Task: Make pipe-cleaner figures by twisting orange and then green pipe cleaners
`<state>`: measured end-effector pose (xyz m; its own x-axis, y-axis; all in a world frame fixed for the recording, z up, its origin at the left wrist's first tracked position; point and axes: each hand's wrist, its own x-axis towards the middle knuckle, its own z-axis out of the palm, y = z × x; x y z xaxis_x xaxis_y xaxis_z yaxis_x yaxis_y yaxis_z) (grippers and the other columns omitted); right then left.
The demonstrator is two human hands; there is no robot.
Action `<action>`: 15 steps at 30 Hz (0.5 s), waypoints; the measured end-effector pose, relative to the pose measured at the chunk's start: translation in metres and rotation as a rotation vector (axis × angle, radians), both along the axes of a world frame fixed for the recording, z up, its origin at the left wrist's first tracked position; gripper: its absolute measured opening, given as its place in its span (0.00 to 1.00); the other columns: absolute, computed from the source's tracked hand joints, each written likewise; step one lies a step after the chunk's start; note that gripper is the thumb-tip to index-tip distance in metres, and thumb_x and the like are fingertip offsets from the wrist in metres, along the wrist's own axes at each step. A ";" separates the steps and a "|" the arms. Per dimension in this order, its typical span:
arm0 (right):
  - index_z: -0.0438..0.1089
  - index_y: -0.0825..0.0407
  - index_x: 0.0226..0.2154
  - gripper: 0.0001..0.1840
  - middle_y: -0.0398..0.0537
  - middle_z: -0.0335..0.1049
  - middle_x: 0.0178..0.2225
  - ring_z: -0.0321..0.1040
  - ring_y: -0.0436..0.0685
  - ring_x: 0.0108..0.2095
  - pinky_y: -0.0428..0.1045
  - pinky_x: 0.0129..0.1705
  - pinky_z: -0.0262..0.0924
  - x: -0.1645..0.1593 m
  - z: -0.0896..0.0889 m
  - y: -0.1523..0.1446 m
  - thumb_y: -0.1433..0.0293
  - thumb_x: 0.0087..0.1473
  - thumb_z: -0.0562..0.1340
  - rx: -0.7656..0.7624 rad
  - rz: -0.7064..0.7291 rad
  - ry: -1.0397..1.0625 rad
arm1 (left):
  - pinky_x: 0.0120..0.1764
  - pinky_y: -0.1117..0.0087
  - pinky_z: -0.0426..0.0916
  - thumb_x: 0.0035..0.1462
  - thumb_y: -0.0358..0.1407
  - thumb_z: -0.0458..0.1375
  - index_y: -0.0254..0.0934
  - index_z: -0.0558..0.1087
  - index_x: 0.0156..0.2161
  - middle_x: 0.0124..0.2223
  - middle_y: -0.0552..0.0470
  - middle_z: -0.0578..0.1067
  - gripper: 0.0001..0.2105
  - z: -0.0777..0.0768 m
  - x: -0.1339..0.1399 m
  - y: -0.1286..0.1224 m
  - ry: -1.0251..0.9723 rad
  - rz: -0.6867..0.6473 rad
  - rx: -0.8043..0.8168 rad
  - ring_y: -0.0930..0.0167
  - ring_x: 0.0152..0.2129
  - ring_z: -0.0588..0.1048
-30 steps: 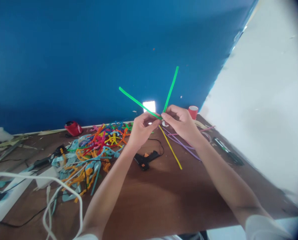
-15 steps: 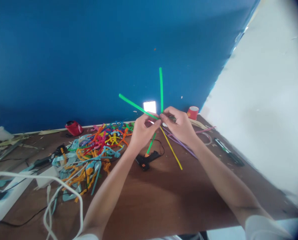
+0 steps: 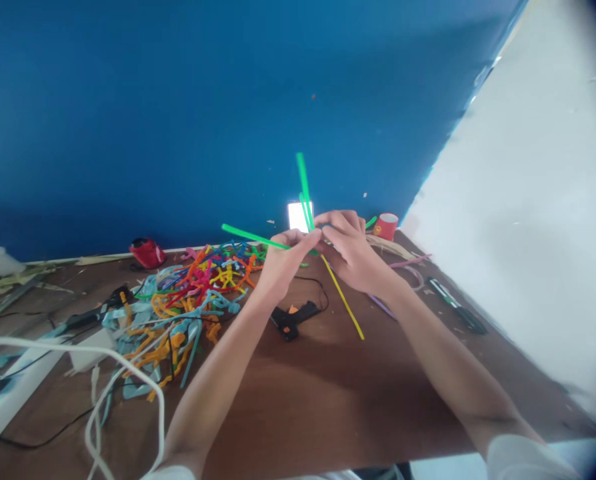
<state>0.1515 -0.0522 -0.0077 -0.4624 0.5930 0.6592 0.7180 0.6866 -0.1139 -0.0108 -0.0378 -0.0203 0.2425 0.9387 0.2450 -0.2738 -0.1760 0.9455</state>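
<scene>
My left hand (image 3: 284,261) and my right hand (image 3: 351,250) meet above the table, fingertips pinched together on green pipe cleaners (image 3: 251,235). One green length sticks out to the left, others point upward in front of the blue wall, and a short green end shows past my right hand. The exact crossing point is hidden by my fingers. Below them a yellow pipe cleaner (image 3: 344,300) slants down to the right; whether it lies on the table or is touched by my fingers I cannot tell. A black and orange glue gun (image 3: 293,320) lies beneath my left hand.
A tangled heap of coloured pipe cleaners (image 3: 198,293) covers the table's left side, with a white cable (image 3: 161,407) in front. A bright phone screen (image 3: 299,217) stands at the back. A red cup (image 3: 385,227) and a marker (image 3: 443,292) are at right; a red can (image 3: 147,253) sits left.
The green pipe cleaners have turned in my hands: the left one dropped lower, the upright one shifted left, and the one pointing down has swung away. My right fingers have moved closer over my left.
</scene>
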 end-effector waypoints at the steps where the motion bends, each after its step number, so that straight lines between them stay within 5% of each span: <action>1: 0.66 0.51 0.42 0.10 0.55 0.65 0.55 0.56 0.65 0.56 0.60 0.53 0.53 0.000 0.001 -0.001 0.79 0.61 0.55 0.000 0.029 -0.021 | 0.30 0.74 0.67 0.53 0.46 0.66 0.35 0.73 0.30 0.30 0.53 0.74 0.14 0.001 0.000 -0.001 -0.030 -0.004 -0.030 0.75 0.27 0.72; 10: 0.67 0.52 0.32 0.11 0.57 0.49 0.66 0.44 0.68 0.67 0.67 0.63 0.51 -0.005 -0.002 -0.004 0.83 0.55 0.56 0.098 0.200 -0.130 | 0.25 0.75 0.62 0.51 0.41 0.69 0.34 0.73 0.33 0.26 0.56 0.69 0.13 0.011 0.001 -0.008 -0.290 -0.375 -0.441 0.79 0.19 0.64; 15: 0.71 0.51 0.31 0.08 0.54 0.49 0.68 0.39 0.69 0.70 0.70 0.67 0.47 0.002 0.004 -0.007 0.79 0.56 0.59 0.055 0.224 -0.150 | 0.23 0.74 0.59 0.52 0.36 0.67 0.36 0.73 0.34 0.27 0.56 0.71 0.08 0.008 0.010 -0.012 -0.344 -0.262 -0.411 0.78 0.20 0.66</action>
<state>0.1531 -0.0590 -0.0034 -0.6729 0.4301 0.6019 0.5533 0.8327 0.0235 -0.0011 -0.0494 -0.0124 0.4495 0.8930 -0.0201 -0.5614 0.3000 0.7713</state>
